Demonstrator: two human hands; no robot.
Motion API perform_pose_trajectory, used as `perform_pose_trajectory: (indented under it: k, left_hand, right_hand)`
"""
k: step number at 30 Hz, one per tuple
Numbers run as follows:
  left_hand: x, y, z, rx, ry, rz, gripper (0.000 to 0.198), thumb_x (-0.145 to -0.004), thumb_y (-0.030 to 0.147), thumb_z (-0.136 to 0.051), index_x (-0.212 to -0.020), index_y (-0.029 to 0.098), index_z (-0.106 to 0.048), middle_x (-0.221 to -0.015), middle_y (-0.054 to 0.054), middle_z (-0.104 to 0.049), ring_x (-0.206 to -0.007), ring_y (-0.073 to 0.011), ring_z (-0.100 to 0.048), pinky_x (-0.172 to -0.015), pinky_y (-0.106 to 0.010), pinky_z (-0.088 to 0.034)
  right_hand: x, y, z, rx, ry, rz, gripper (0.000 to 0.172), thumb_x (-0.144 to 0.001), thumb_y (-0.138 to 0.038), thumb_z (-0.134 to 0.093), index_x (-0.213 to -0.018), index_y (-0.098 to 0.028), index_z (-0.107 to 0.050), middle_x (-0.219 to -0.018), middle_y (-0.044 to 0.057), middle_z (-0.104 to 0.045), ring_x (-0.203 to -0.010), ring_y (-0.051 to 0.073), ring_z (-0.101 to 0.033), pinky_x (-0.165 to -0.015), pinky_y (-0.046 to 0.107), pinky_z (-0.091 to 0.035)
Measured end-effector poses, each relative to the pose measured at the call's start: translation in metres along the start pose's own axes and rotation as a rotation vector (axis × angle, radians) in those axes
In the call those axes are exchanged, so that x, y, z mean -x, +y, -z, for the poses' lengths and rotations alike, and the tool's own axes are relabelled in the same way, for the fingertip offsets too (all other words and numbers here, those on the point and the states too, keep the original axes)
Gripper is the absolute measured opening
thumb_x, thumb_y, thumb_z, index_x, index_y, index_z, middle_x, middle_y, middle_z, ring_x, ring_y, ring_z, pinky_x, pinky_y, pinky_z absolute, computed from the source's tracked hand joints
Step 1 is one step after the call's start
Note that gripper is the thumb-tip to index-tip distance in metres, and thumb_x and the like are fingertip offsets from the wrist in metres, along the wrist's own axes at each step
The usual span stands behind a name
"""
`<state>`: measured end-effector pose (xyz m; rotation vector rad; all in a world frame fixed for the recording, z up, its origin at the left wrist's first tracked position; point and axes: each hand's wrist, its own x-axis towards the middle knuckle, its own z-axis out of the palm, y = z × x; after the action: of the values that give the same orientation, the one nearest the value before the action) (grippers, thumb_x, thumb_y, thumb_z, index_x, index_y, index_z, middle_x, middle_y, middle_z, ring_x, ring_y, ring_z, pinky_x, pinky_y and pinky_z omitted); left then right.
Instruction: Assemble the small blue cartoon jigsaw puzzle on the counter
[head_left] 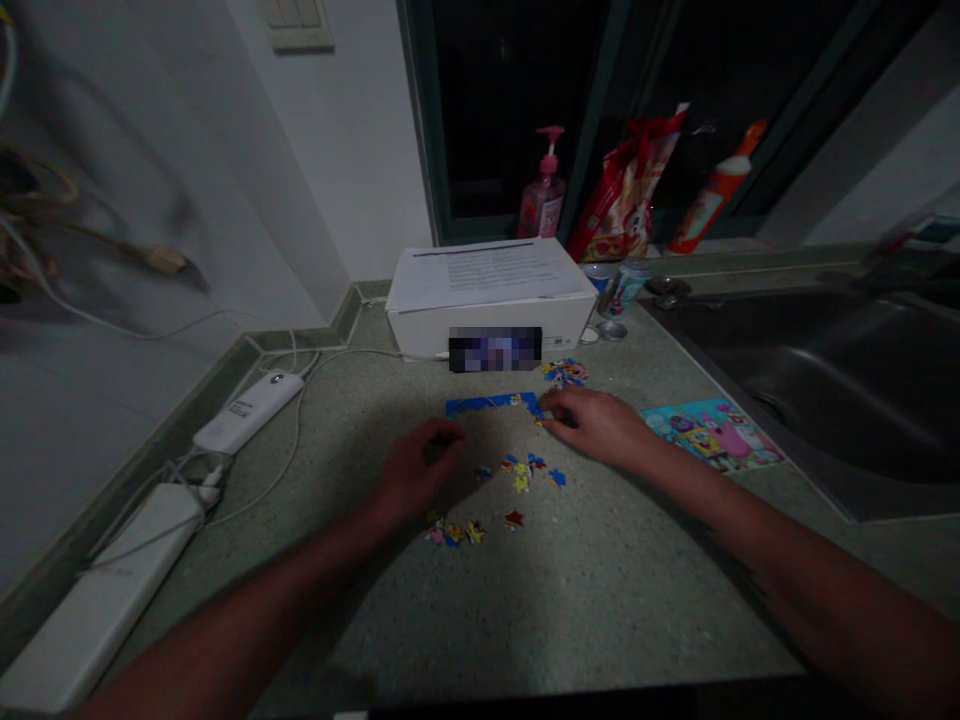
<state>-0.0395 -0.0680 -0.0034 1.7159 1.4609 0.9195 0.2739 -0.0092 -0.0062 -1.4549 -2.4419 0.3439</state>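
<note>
A joined blue strip of puzzle pieces (pixel 491 404) lies on the speckled counter (pixel 600 590) in front of a white box. My right hand (pixel 592 422) rests at the strip's right end, fingers bent and pressed on a piece there. My left hand (pixel 416 470) sits just left of and below the strip, its fingers curled in a loose pinch; what it holds, if anything, I cannot make out. Loose puzzle pieces (pixel 525 472) lie between the hands, more pieces (pixel 454 531) sit nearer me, and a small heap (pixel 565 373) lies by the box.
A white box (pixel 491 295) with a printed sheet stands at the back. A cartoon picture card (pixel 712 433) lies right, beside a steel sink (pixel 825 390). Power strips (pixel 247 410) with cables line the left wall. A pink pump bottle (pixel 543 195), red bag (pixel 626 195) and can (pixel 625 288) stand behind.
</note>
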Motion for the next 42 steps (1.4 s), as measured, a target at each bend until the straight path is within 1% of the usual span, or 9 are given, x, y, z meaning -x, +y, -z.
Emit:
perform_pose_trajectory:
  k: [5,15,21,26,34,42]
  left_hand:
    - [0.0,-0.001,0.0,-0.002,-0.008,-0.003,0.018,-0.089,0.034,-0.065,-0.097,0.023,-0.075,-0.099,-0.007,-0.082,-0.096,-0.0259,-0.076,-0.094,-0.043,-0.06]
    - [0.001,0.005,0.001,-0.019,-0.018,0.007,0.019,-0.089,0.034,-0.065,-0.096,0.022,-0.076,-0.1,-0.007,-0.082,-0.096,-0.0261,-0.076,-0.094,-0.042,-0.06]
    - [0.001,0.004,0.001,0.01,-0.012,0.001,0.015,-0.089,0.034,-0.066,-0.094,0.023,-0.075,-0.099,-0.009,-0.082,-0.095,-0.0273,-0.076,-0.093,-0.044,-0.06]
    - [0.0,0.002,0.0,0.001,-0.012,0.003,0.016,-0.089,0.032,-0.066,-0.097,0.024,-0.076,-0.099,-0.009,-0.082,-0.095,-0.0281,-0.076,-0.094,-0.046,-0.06]
    - [0.001,0.006,0.001,-0.026,-0.038,0.046,0.016,-0.09,0.033,-0.065,-0.099,0.023,-0.075,-0.104,-0.009,-0.083,-0.099,-0.0274,-0.075,-0.097,-0.044,-0.06]
    - [0.001,0.005,0.0,0.004,-0.023,-0.001,0.015,-0.09,0.034,-0.065,-0.095,0.026,-0.076,-0.1,-0.008,-0.082,-0.096,-0.0288,-0.076,-0.095,-0.047,-0.061]
  right_hand:
    - [0.002,-0.002,0.0,0.067,0.003,0.018,0.025,-0.099,-0.028,-0.063,-0.119,-0.023,-0.077,-0.118,0.01,-0.081,-0.099,0.027,-0.077,-0.08,0.04,-0.058]
    - [0.003,-0.009,0.006,0.128,-0.021,0.005,0.024,-0.1,-0.028,-0.064,-0.12,-0.024,-0.077,-0.117,0.009,-0.081,-0.098,0.027,-0.078,-0.078,0.039,-0.059]
    - [0.004,-0.008,0.004,0.128,0.003,0.031,0.025,-0.101,-0.029,-0.063,-0.12,-0.023,-0.077,-0.115,0.01,-0.08,-0.096,0.027,-0.076,-0.077,0.039,-0.058]
    - [0.003,-0.007,0.003,0.128,-0.002,0.051,0.025,-0.101,-0.028,-0.063,-0.122,-0.022,-0.076,-0.114,0.011,-0.08,-0.096,0.027,-0.076,-0.077,0.039,-0.058]
    - [0.004,-0.007,0.002,0.136,0.001,0.08,0.026,-0.102,-0.028,-0.062,-0.122,-0.022,-0.077,-0.117,0.012,-0.079,-0.098,0.026,-0.076,-0.078,0.038,-0.057]
    - [0.005,-0.012,0.006,0.173,-0.007,0.088,0.025,-0.104,-0.03,-0.059,-0.121,-0.025,-0.077,-0.116,0.01,-0.078,-0.096,0.025,-0.075,-0.074,0.035,-0.055]
